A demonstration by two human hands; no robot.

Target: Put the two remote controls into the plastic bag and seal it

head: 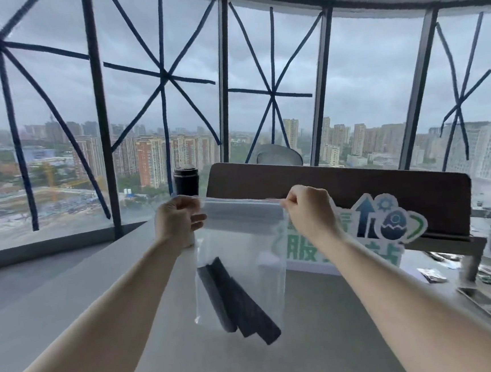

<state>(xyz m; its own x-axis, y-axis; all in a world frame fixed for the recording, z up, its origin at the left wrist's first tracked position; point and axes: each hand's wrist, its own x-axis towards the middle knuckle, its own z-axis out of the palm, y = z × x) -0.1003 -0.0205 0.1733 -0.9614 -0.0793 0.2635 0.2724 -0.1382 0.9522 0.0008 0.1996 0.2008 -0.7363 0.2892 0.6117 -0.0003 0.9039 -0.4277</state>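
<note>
While my left hand (179, 218) and right hand (307, 207) pinch the plastic bag (243, 245) shut-fingered at its top corners, I see both remote controls (236, 302) hanging inside, below my fingers (196, 219), above the worktop (69, 290).

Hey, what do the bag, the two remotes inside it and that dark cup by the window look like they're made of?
The bag: thin clear flexible plastic, glossy; the desk shows through it and it hangs limp. The two remotes: seemingly matte black hard plastic, straight-edged slabs with no shine. The cup: dark and smooth with a faint sheen; coated metal or plastic, which one I cannot tell.
</note>
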